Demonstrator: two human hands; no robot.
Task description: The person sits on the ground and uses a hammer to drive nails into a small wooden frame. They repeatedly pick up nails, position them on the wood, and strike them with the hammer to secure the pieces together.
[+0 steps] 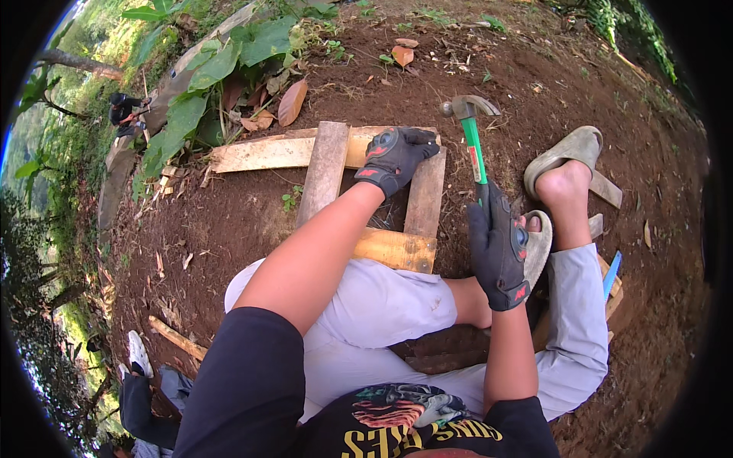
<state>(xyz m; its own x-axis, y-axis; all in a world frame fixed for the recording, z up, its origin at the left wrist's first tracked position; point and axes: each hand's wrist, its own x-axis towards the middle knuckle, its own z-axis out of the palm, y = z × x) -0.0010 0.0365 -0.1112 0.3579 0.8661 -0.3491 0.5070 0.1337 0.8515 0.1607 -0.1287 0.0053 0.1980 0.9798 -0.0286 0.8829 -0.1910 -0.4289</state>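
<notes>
My right hand [500, 244], in a dark work glove, is closed round the green handle of a claw hammer [474, 149]. The hammer's metal head points away from me, above the soil to the right of a wooden frame [326, 164] of nailed boards. At the frame's far right corner, my gloved left hand [393, 156] lies over the joint of the far rail and the right-hand board [425, 195]. Its fingers are drawn together there; whether they pinch something small is hidden. The near rail [397, 248] lies against my bent leg, with nail heads showing at its right end.
Beside my right leg lie a blue saw blade [611, 276] and wood offcuts [605, 189]. Large-leaved plants [183, 126] grow at the far left. One person [122, 114] is in the distance; another person's legs [141, 401] show at lower left. A stick [177, 337] lies on the brown soil.
</notes>
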